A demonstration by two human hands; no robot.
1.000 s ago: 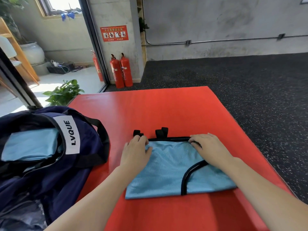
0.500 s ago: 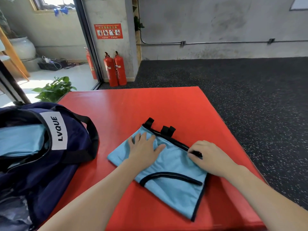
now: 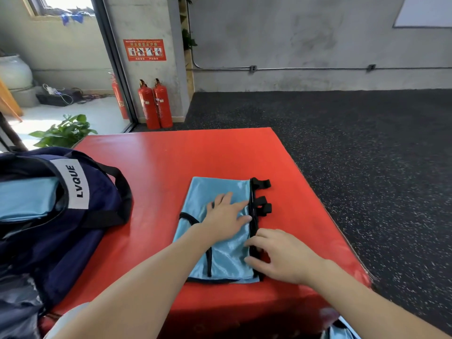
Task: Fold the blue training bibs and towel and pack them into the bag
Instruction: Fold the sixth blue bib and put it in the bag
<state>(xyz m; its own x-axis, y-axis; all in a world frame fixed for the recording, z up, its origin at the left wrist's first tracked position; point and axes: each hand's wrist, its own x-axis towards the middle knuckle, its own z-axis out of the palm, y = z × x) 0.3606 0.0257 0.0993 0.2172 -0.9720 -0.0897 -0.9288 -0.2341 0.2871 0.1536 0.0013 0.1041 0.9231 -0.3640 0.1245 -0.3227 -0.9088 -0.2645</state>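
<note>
- One red padded surface (image 3: 195, 155) carries everything in play; it is seen raised above a dark speckled floor.
- A navy bag (image 3: 61, 216) is set on the surface's left side, well apart from the work, its mouth open and folded light-blue fabric (image 3: 27, 199) already visible inside.
- A blue bib (image 3: 220, 253), partly folded into a tall rectangle, is laid flat near the surface's front edge, with its black trim along the right side and black strap loops (image 3: 261, 196) sticking out beyond that edge.
- The left hand (image 3: 227, 214) is spread flat on the bib's middle, fingers straight, nothing gripped; the cloth is merely pressed down.
- The right hand (image 3: 281, 255) is placed at the trimmed edge with fingers bent; the trim appears to be pinched, though this cannot be confirmed.
- The next fold is judged best made with the left palm kept as an anchor, the slick mesh smoothed first, the loops tucked inward, and the edges lined up before creasing, so a compact packet is produced for the bag.
</note>
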